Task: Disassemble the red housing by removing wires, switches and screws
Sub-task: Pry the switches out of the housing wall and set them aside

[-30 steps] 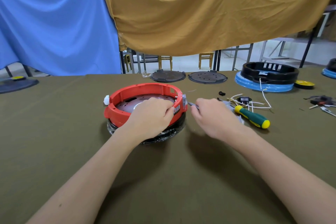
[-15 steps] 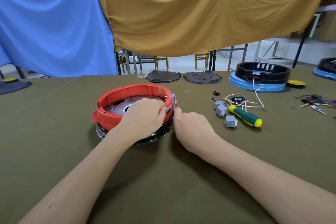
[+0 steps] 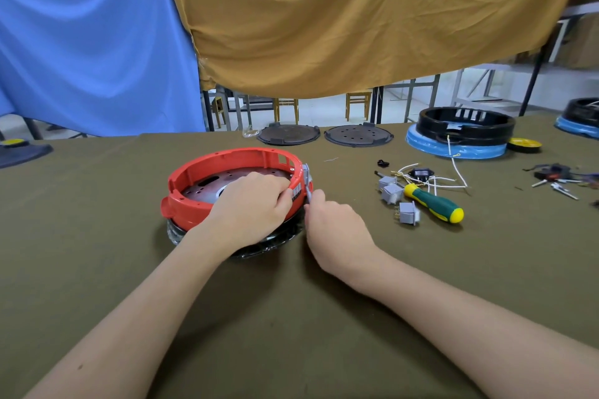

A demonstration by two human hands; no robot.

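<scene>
Left hand (image 3: 251,204) covers red housing (image 3: 207,168) near rim; right hand (image 3: 337,230) fingertips hidden behind grey switch (image 3: 306,176).

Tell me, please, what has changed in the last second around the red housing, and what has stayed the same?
The right hand moved left from beside the screwdriver to the wall of the red housing, and its fingers now pinch the gray switch there. The left hand stayed on the housing's rim, holding it. The loose switches, wires and screwdriver stayed on the table.
</scene>
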